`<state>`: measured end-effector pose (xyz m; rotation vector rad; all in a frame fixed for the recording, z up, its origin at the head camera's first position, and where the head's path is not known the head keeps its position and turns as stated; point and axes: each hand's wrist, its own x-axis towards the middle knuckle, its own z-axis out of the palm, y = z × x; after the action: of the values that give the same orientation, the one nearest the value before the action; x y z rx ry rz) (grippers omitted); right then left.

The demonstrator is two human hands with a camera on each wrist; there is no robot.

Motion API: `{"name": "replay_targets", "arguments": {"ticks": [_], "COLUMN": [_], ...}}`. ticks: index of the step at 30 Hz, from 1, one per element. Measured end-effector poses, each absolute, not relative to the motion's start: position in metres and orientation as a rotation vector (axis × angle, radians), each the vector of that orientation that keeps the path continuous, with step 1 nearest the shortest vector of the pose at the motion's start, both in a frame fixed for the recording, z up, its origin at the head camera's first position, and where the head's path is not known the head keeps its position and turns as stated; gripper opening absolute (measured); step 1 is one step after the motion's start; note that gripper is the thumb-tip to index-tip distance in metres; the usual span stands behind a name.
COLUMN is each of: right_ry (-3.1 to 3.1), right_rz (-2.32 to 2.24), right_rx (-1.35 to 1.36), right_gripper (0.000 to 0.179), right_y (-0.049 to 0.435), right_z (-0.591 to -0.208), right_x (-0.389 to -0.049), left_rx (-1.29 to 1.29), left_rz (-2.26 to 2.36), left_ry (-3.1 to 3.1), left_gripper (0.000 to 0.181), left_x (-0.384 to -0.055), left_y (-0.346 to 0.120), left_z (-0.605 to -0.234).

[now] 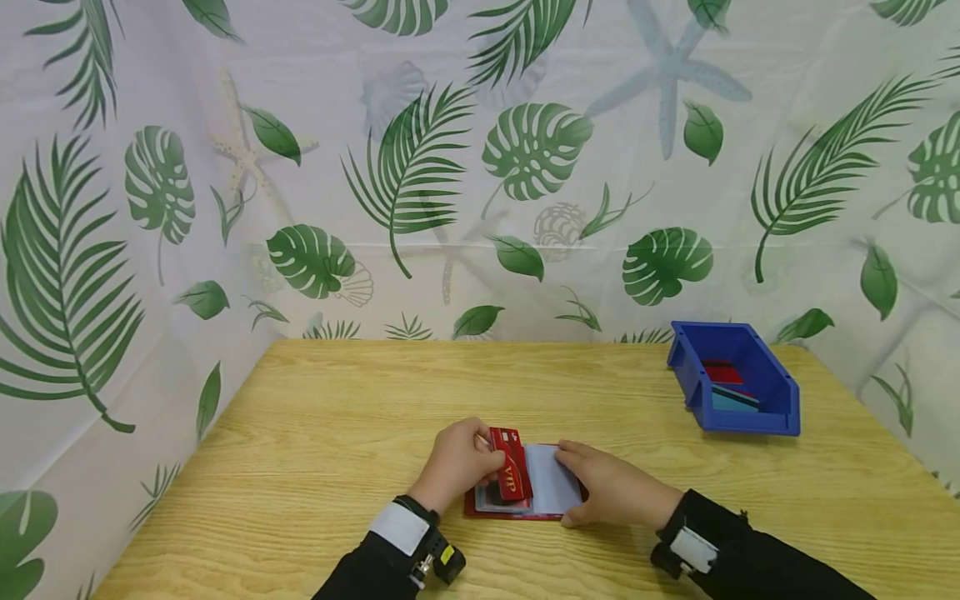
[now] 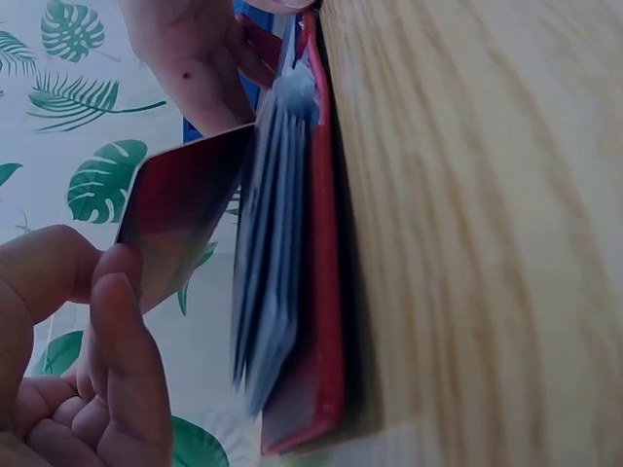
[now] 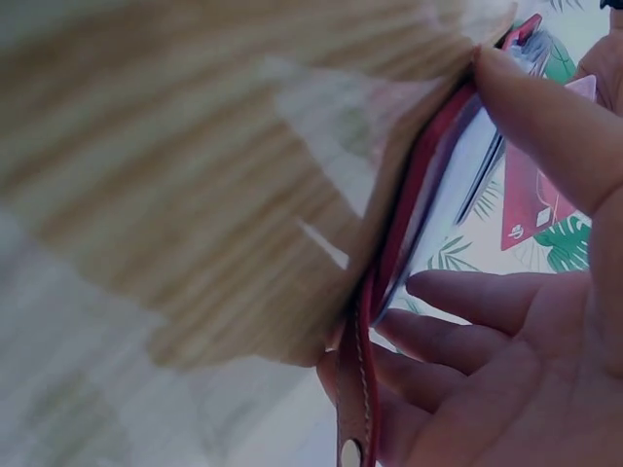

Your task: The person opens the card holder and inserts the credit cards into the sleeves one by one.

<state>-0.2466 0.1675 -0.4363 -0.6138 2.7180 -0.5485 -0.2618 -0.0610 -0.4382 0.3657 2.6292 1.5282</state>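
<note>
A red card with "VIP" on it [image 1: 514, 477] is pinched between the thumb and fingers of my left hand [image 1: 456, 460]. It is held tilted over the left side of an open red card holder [image 1: 543, 482] lying on the table. In the left wrist view, the card [image 2: 185, 204] leans beside the fanned stack of clear sleeves [image 2: 273, 233], its lower edge right at them. My right hand [image 1: 618, 490] grips the holder's right side, thumb at the near edge and fingers at the far one. A snap strap [image 3: 356, 399] hangs from the holder near those fingers.
A blue plastic bin [image 1: 752, 422] stands at the back right of the wooden table [image 1: 360, 400], with red and light-blue cards [image 1: 733, 400] inside. Behind the table hangs a leaf-print cloth [image 1: 450, 183].
</note>
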Motion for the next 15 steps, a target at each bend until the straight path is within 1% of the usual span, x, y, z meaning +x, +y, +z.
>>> {"name": "replay_targets", "arguments": {"ticks": [8,15], "right_ry": [2.727,2.720], "right_rz": [-0.469,-0.453], "right_rx": [-0.606,-0.609], "right_gripper": [0.088,0.088], "right_y": [0.166,0.166], "right_z": [-0.436,-0.436], "right_x": [-0.247,-0.247], "left_rx": [0.317,0.291], "left_rz": [1.437,1.422], "left_ry": [2.667,2.655], "left_gripper": [0.020,0.022], "left_x": [-0.260,-0.258], "left_y": [-0.049,-0.045], "left_z": [-0.432,-0.433]}}
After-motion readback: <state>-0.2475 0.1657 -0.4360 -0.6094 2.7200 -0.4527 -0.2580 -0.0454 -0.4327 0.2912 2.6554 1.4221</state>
